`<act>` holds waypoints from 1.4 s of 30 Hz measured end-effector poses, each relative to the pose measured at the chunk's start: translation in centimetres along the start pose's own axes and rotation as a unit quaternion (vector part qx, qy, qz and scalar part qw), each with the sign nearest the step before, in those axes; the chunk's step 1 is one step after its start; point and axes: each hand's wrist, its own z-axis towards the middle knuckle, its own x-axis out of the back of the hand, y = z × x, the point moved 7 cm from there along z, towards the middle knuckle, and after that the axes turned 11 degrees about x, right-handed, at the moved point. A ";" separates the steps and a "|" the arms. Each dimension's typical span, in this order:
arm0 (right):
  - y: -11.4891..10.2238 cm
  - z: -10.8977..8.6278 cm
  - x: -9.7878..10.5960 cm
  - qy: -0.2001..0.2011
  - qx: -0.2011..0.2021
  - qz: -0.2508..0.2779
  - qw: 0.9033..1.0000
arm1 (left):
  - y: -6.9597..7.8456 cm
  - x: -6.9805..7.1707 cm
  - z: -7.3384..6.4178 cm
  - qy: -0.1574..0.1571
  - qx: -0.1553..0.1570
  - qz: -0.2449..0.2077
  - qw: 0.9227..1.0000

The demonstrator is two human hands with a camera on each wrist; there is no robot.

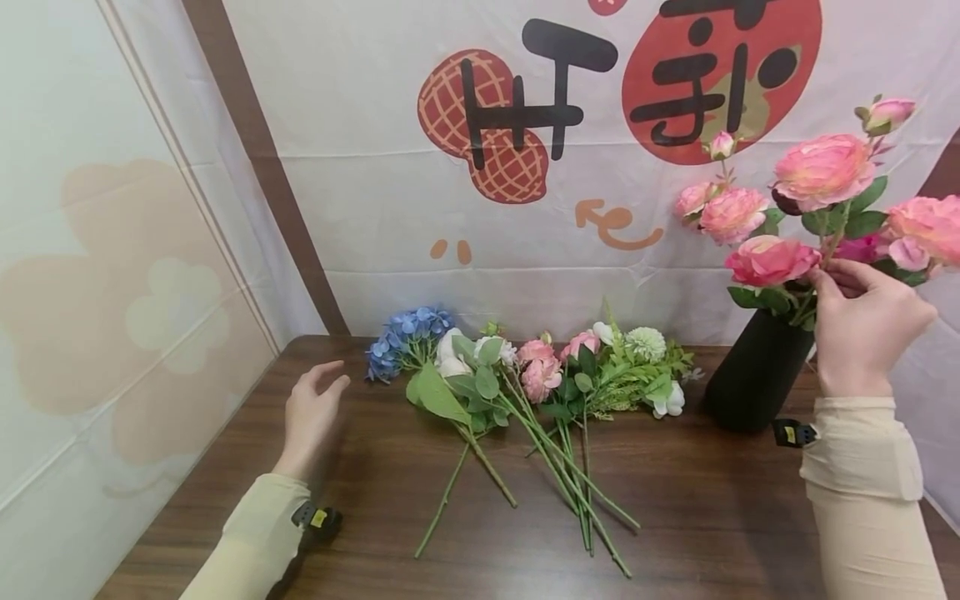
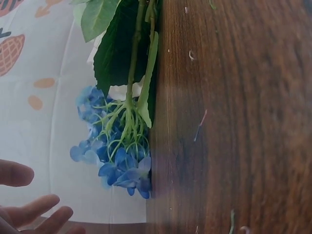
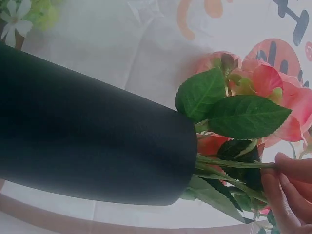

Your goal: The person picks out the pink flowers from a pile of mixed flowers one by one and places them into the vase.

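My right hand (image 1: 862, 321) pinches a green flower stem (image 3: 239, 165) just above the mouth of a black vase (image 1: 757, 375). Several pink flowers (image 1: 825, 171) with dark green leaves stand in the vase and spread above it. In the right wrist view the vase fills the left side, with stems coming out of its mouth. My left hand (image 1: 311, 417) hovers over the left side of the table, fingers relaxed and holding nothing. Nearest to it lies a blue hydrangea (image 1: 408, 337), seen close in the left wrist view with its branching green stem (image 2: 131, 83).
On the brown wooden table (image 1: 337, 550) lies a row of flowers: white blooms with broad leaves (image 1: 442, 396), pink blooms (image 1: 540, 371) and a pale green pompom flower (image 1: 645, 343). Their stems point toward the front. A printed white cloth (image 1: 360, 208) hangs behind the table.
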 end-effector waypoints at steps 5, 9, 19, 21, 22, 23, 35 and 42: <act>-0.1 0.1 -0.1 0.005 0.014 -0.004 1.000 | 0.1 0.0 0.1 0.002 -0.001 -0.002 1.000; 0.2 0.0 -0.5 -0.006 0.014 0.001 1.000 | 0.0 0.1 0.1 -0.001 0.006 -0.002 1.000; 0.7 -0.3 -1.1 -0.026 0.011 0.021 0.999 | -0.4 0.3 0.0 -0.009 0.015 0.000 1.000; 0.6 -0.3 -1.0 -0.023 0.008 0.017 1.000 | -0.5 0.4 0.0 -0.008 0.015 0.004 1.000; 0.6 -0.2 -1.0 -0.021 0.006 0.015 1.000 | -0.5 0.4 0.0 -0.007 0.014 0.006 1.000; 0.5 -0.2 -0.9 -0.020 0.002 0.013 1.000 | -0.6 0.5 0.0 -0.005 0.014 0.006 1.000; -0.8 0.7 0.1 0.022 0.013 0.021 0.999 | -1.3 1.4 0.0 0.001 0.019 -0.002 1.000; -1.6 1.2 0.3 0.025 0.033 0.019 0.999 | -1.6 1.8 0.0 0.015 0.011 0.009 1.000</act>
